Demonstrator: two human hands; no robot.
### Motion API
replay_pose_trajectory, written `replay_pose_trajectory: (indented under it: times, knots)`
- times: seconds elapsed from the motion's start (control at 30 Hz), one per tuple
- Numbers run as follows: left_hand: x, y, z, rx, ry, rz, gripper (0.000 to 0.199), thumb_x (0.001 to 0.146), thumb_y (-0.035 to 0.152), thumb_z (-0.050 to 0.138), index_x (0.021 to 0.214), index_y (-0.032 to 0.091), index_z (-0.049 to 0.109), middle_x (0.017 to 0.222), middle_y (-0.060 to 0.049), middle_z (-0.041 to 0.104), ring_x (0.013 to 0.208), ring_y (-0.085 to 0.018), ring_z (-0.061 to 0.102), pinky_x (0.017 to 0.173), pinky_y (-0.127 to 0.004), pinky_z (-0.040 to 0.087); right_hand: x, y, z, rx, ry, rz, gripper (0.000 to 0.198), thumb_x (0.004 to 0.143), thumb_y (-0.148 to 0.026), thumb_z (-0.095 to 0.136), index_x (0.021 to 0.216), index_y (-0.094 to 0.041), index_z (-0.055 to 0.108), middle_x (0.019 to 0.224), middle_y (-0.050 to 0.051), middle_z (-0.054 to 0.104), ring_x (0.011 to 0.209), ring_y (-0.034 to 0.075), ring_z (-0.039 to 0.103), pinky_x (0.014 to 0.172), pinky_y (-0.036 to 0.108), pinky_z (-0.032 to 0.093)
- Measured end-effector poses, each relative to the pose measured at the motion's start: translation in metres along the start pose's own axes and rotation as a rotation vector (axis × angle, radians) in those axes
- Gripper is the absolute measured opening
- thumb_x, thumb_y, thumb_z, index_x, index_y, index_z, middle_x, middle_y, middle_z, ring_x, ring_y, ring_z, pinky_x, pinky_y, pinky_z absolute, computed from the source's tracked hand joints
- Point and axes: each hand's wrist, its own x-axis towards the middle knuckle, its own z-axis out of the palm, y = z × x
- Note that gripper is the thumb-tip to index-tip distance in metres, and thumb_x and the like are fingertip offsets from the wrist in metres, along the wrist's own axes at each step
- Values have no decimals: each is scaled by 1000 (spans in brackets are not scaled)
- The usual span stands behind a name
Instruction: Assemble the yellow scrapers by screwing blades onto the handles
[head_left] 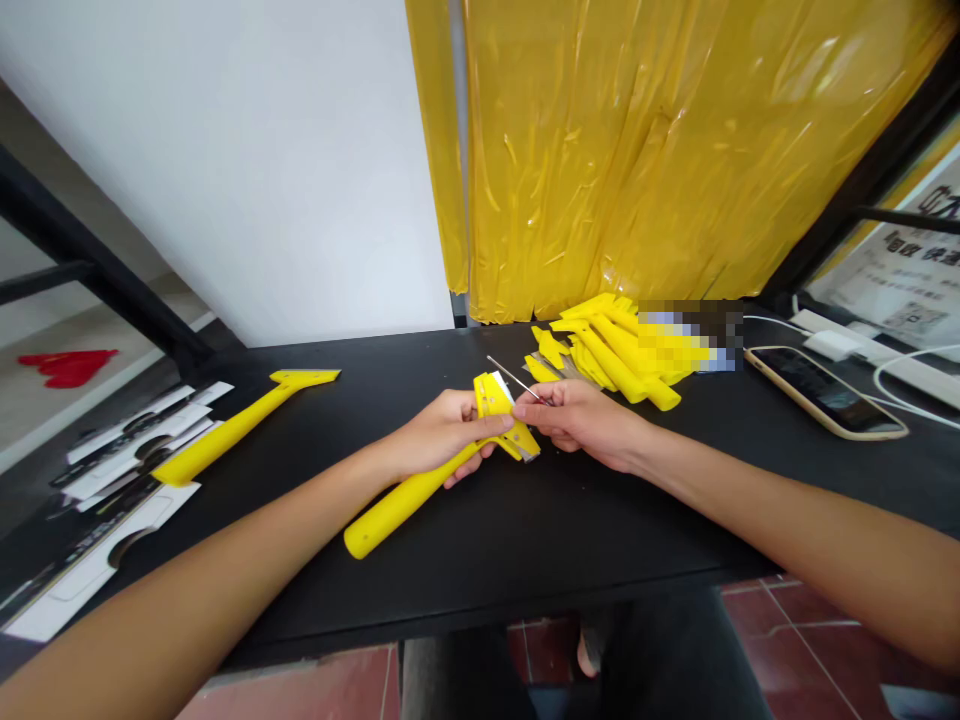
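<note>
My left hand (454, 425) is closed around a yellow scraper (409, 502) just below its head. The scraper's long handle slopes down to the left, and a white piece lies along its head. In my right hand (585, 425) is a thin metal-shafted tool, seemingly a screwdriver (514, 378). Its shaft points up and left, away from the scraper head, while its grip is mostly hidden in my fingers. The fingertips of my right hand touch or nearly touch the right edge of the scraper head; I cannot tell which.
Yellow scraper parts (611, 355) are heaped behind my right hand. Another yellow scraper (240, 425) lies at left, on black-and-white packaging (142, 530). A phone (829, 390), white cables and a power strip (885, 350) lie at right on the black table (600, 540).
</note>
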Motion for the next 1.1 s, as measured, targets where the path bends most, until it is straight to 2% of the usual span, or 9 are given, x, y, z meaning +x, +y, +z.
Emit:
replay_pose_trajectory:
  times: [0.2,0.4,0.67,0.8,0.87,1.1]
  knots:
    - [1,-1,-1,-20,5,9,37,92,47,66,74,16,57,53,4,55,34,-8,49,29,-17,39,-1,1,-1,48,-32,-15,33,78,-43,79,83,-18,59,55,-10,37,46,4,22,44,24,10]
    - [-1,1,0,-44,-42,22,32,90,44,69,79,16,58,58,4,59,35,-8,50,28,-18,40,0,-3,-6,47,-101,-3,33,79,-42,79,81,-18,57,55,-10,35,46,4,20,44,24,10]
    - [-2,2,-1,-39,-63,6,31,92,42,67,78,16,57,56,3,59,35,-9,51,29,-18,41,-2,-5,-2,-184,-14,-118,31,85,-48,70,84,-19,60,58,-8,39,49,8,30,44,24,18]
    - [-1,1,1,-61,-20,9,33,89,44,70,78,16,58,58,3,59,36,-8,51,28,-18,40,-2,-4,0,-416,47,-320,26,94,-42,58,83,-18,57,66,-4,47,59,10,41,53,26,32]
    - [0,1,2,-77,8,12,32,89,44,70,79,15,58,59,3,59,37,-8,51,29,-18,40,-2,-3,1,-485,72,-391,25,97,-38,54,82,-19,55,68,-4,48,62,11,43,56,27,34]
    - [1,0,5,-171,134,48,27,86,36,74,97,19,57,65,4,60,37,-8,49,28,-18,39,-3,-1,4,-535,117,-410,24,100,-36,47,83,-20,50,70,-3,47,63,12,43,58,28,35]
